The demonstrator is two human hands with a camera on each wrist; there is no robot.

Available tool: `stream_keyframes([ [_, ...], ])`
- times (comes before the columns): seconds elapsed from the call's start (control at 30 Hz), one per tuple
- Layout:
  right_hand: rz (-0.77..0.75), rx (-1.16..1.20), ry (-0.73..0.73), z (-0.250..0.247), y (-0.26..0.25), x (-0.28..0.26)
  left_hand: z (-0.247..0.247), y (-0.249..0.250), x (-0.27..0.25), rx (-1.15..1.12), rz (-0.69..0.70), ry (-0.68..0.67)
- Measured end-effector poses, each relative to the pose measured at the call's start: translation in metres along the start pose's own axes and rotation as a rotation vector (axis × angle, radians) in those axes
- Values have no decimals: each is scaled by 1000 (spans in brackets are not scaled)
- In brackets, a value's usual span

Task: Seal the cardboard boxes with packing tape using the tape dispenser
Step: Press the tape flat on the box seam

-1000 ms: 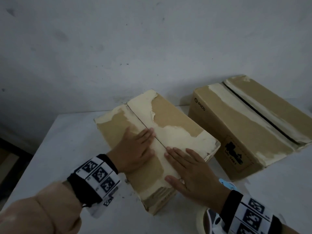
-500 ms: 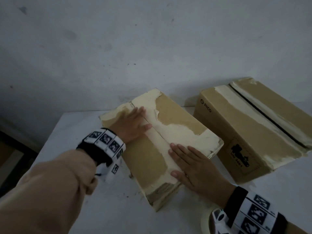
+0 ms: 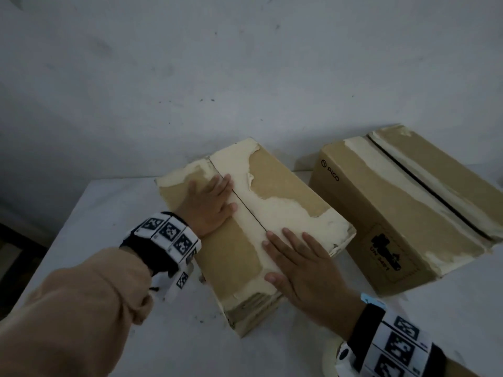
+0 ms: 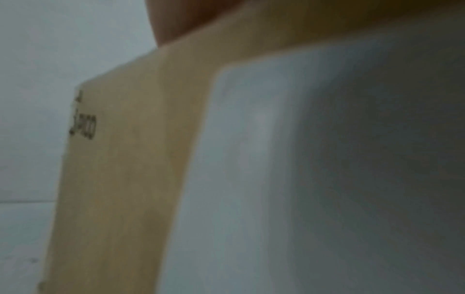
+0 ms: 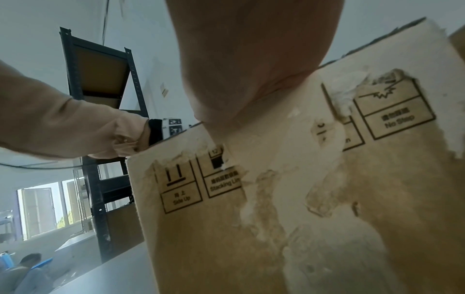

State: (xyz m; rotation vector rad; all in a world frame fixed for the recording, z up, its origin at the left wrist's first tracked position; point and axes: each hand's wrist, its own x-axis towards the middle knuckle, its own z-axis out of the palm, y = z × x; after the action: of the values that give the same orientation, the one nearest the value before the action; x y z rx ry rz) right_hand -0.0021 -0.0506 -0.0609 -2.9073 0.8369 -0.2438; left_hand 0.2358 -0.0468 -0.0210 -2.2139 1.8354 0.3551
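A worn cardboard box (image 3: pixel 285 191) with torn pale patches lies in the middle of the white table (image 3: pixel 109 202), its two top flaps meeting along a dark seam. My left hand (image 3: pixel 209 205) lies flat on the left flap toward the far end, fingers straight. My right hand (image 3: pixel 299 265) presses flat on the right flap near the front end. In the right wrist view the palm (image 5: pixel 251 59) rests on the box's front face (image 5: pixel 327 199) with printed handling marks. A pale tape roll (image 3: pixel 330 360) shows under my right wrist at the bottom edge.
A second, larger cardboard box (image 3: pixel 402 208) printed "PICO" stands to the right, its top seam gaping. A grey wall (image 3: pixel 245 77) rises behind the table. A dark metal shelf rack (image 5: pixel 100 99) stands off to the side in the right wrist view.
My left hand has slid along the left flap toward the far end of the box. The right hand has stayed flat near the front end.
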Motion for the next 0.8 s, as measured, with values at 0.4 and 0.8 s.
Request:
stream_keyframes([
  [0.4, 65, 65, -105, -13, -12, 2, 34, 83, -87, -34, 71, 4],
  [0.8, 207, 7, -210, -27, 32, -6, 35, 54, -88, 28, 179, -7],
])
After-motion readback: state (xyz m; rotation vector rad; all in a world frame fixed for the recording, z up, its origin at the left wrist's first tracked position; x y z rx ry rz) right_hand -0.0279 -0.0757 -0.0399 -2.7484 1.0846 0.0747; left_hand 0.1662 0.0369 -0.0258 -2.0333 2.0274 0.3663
